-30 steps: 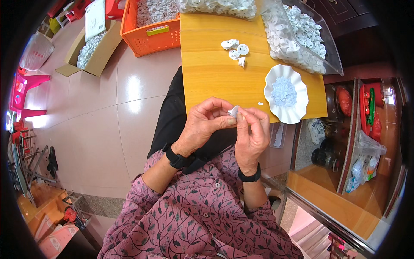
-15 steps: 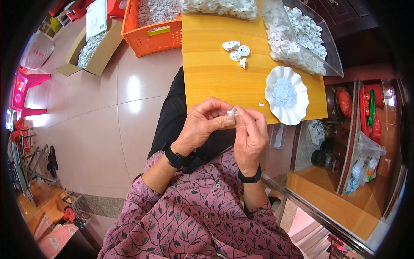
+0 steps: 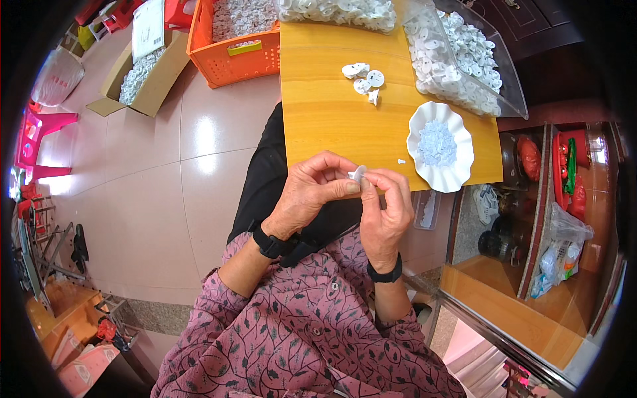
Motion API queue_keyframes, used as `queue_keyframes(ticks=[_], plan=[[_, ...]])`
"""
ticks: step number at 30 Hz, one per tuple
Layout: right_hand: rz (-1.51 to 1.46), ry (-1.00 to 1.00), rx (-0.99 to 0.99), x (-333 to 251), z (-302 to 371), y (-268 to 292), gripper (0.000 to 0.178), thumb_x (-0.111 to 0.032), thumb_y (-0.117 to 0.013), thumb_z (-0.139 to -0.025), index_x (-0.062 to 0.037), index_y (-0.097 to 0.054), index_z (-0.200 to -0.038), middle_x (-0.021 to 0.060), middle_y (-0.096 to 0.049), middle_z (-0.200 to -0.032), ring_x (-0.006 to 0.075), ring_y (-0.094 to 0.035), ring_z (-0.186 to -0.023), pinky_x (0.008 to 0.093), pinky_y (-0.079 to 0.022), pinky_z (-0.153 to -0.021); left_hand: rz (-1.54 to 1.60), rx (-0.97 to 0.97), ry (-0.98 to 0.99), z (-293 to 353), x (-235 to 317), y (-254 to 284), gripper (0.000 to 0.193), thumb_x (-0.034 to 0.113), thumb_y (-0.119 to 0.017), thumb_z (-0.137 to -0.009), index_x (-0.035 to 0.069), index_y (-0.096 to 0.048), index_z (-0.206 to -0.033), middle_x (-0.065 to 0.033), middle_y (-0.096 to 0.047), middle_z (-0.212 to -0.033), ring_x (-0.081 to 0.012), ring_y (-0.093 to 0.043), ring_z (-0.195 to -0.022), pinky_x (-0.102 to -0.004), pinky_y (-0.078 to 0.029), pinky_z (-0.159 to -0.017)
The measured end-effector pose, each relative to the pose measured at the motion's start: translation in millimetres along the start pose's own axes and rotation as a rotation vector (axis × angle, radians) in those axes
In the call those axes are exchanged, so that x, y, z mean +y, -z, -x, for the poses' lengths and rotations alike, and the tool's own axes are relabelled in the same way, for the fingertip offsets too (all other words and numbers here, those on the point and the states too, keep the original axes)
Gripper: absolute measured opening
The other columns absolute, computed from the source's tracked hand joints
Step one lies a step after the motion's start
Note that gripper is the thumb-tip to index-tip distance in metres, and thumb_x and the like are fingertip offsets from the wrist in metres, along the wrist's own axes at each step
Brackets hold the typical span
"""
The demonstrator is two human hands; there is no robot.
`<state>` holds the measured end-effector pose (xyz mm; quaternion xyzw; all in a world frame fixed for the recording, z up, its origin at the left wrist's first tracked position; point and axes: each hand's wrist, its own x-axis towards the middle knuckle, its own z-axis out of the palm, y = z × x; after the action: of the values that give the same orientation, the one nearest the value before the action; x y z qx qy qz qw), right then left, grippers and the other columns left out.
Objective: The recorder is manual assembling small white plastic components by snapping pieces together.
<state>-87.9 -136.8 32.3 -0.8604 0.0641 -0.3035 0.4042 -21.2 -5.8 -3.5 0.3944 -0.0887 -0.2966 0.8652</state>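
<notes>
A small round white plastic piece (image 3: 357, 174) is pinched between the thumb and fingers of my left hand (image 3: 317, 182), over the near edge of the wooden table. Against its right side press the closed fingertips of my right hand (image 3: 387, 209); whether they hold a smaller part is hidden. Close by on the tabletop lies one tiny pale peg (image 3: 401, 161). A scalloped white dish (image 3: 462, 166) to the right holds a heap of tiny pale-blue pieces (image 3: 436, 142). Farther back, several loose white discs (image 3: 375, 78) with small dark holes lie in a group.
Clear bins (image 3: 491, 99) and a bag of white pieces (image 3: 338, 13) line the back of the table (image 3: 318, 79). An orange crate (image 3: 235, 63) and a cardboard box (image 3: 156, 96) stand on the floor to the left. Open shelves (image 3: 511, 282) sit at the right.
My right fingers have shifted slightly on the white piece, which now shows more of its round face. My left hand has barely moved.
</notes>
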Motion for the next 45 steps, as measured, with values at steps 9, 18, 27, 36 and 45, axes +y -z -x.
queue_keyframes(ticks=[9, 18, 27, 36, 45], plan=[[0.025, -0.011, -0.092, -1, -4, 6, 0.008, 0.001, -0.068, -0.085, -0.0003, -0.065, -0.092, 0.013, -0.065, -0.097, 0.027, -0.065, -0.086, 0.0351, -0.053, -0.074, -0.142, -0.001, -0.041, 2, 3, 1, 0.02, -0.003, -0.072, -0.086, -0.004, -0.065, -0.105, -0.008, -0.067, -0.1, -0.0154, -0.068, -0.092, -0.0301, -0.059, -0.086], [-0.052, -0.014, -0.117, 3, -4, 7, 0.011, 0.003, -0.067, -0.086, -0.0002, -0.065, -0.096, 0.0138, -0.065, -0.098, 0.028, -0.066, -0.087, 0.0348, -0.053, -0.075, -0.056, 0.013, 0.009, 1, 2, 3, 0.023, -0.001, -0.073, -0.086, -0.003, -0.063, -0.108, -0.0101, -0.069, -0.101, -0.0169, -0.069, -0.093, -0.0332, -0.06, -0.087], [0.005, 0.008, -0.096, 1, -2, 2, 0.011, 0.004, -0.065, -0.085, -0.001, -0.061, -0.094, 0.0143, -0.062, -0.097, 0.0295, -0.063, -0.086, 0.0369, -0.052, -0.074, -0.086, 0.009, -0.008, 1, 2, 1, 0.019, 0.001, -0.073, -0.088, -0.002, -0.065, -0.105, -0.0079, -0.07, -0.1, -0.0123, -0.068, -0.092, -0.027, -0.057, -0.085], [0.041, 0.048, -0.101, 3, -3, -1, 0.009, 0.002, -0.064, -0.087, -0.0012, -0.059, -0.094, 0.0141, -0.06, -0.097, 0.0308, -0.061, -0.087, 0.0392, -0.05, -0.076, -0.109, -0.003, -0.047, 1, 1, 3, 0.018, 0.0, -0.072, -0.087, -0.001, -0.065, -0.104, -0.0071, -0.07, -0.1, -0.0127, -0.067, -0.091, -0.0273, -0.057, -0.086], [0.052, 0.047, -0.11, 6, -1, -1, 0.011, 0.004, -0.064, -0.087, -0.0009, -0.06, -0.096, 0.0144, -0.061, -0.099, 0.0308, -0.062, -0.088, 0.0382, -0.051, -0.076, -0.108, 0.007, -0.011, 0, 0, 5, 0.019, -0.003, -0.072, -0.086, -0.004, -0.066, -0.104, -0.0068, -0.065, -0.102, -0.0147, -0.066, -0.095, -0.0305, -0.059, -0.087]])
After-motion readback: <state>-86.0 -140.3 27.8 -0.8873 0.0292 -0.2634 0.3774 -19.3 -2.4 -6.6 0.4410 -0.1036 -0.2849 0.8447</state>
